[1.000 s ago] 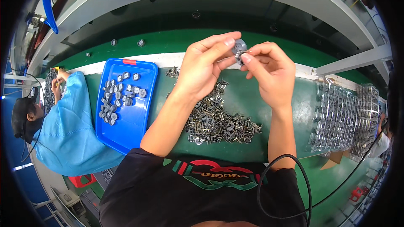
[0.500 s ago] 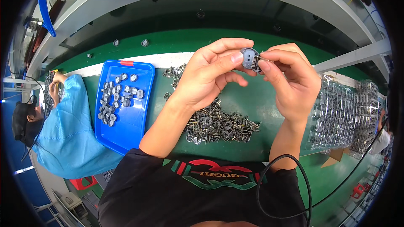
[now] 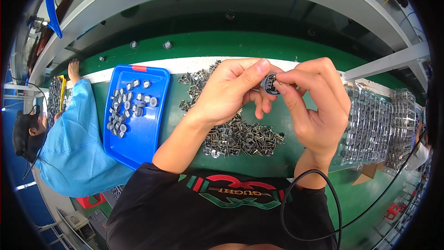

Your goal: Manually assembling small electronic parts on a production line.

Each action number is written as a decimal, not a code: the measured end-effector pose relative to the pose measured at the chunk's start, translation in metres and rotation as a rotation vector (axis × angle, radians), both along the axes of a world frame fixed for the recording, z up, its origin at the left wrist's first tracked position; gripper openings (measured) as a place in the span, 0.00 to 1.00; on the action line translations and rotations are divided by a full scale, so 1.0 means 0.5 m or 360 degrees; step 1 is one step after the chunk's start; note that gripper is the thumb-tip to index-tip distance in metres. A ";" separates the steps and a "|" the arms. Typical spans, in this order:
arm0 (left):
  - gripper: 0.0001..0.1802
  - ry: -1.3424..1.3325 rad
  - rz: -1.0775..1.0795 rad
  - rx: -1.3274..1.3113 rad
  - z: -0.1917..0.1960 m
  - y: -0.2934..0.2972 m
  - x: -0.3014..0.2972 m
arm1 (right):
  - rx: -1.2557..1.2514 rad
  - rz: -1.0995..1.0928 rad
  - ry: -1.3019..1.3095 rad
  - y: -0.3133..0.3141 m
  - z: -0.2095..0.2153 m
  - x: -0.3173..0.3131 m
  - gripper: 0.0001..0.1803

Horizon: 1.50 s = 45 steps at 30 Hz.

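My left hand (image 3: 226, 88) grips a small round grey plastic housing (image 3: 268, 83) between thumb and fingers, raised above the green table. Dark slots or contacts show on the housing's face. Pressed close against it, the thumb and forefinger of my right hand (image 3: 317, 99) pinch a small metal part (image 3: 283, 83), mostly hidden by the fingertips. Beneath my hands lies a loose pile of metal-pronged parts (image 3: 245, 136). Left of my left forearm, a blue tray (image 3: 127, 150) holds several grey round housings (image 3: 127, 105).
Stacked clear plastic trays (image 3: 367, 125) full of parts stand at the right. A few grey pieces (image 3: 167, 45) sit beyond the white strip. A co-worker in a blue smock (image 3: 81, 143) works at the left. A black cable (image 3: 340, 208) loops by my right arm.
Both hands have come slightly lower, and the housing has turned so less of its face shows. My right fingers now cover more of it. The co-worker's arm has reached outward.
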<state>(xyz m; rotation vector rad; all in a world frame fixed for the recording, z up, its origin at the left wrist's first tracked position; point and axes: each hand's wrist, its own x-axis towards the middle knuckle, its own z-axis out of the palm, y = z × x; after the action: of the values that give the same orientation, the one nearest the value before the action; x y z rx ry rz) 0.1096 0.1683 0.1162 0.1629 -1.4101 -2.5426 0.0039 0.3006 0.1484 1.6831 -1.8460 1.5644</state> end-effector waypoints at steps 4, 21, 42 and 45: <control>0.26 0.0053 0.0031 0.0003 -0.002 0.003 -0.002 | 0.0017 -0.0040 0.0013 -0.004 0.003 0.004 0.11; 0.17 -0.0322 0.0623 -0.0636 -0.067 -0.086 -0.050 | 0.0459 0.0001 -0.0444 -0.074 -0.132 -0.073 0.11; 0.23 -0.1539 0.0859 -0.2239 -0.216 -0.358 -0.032 | 0.1467 0.0515 -0.0053 -0.086 -0.229 -0.093 0.07; 0.22 -0.1451 0.0780 -0.2236 -0.232 -0.353 -0.006 | 0.1389 0.0545 -0.0109 -0.088 -0.234 -0.102 0.07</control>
<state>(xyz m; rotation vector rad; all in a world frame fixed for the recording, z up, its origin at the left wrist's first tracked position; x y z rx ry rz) 0.1065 -0.0083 0.0000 1.2277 -2.5926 -0.6325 -0.0471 0.2567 0.0316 2.4048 -2.6107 0.9256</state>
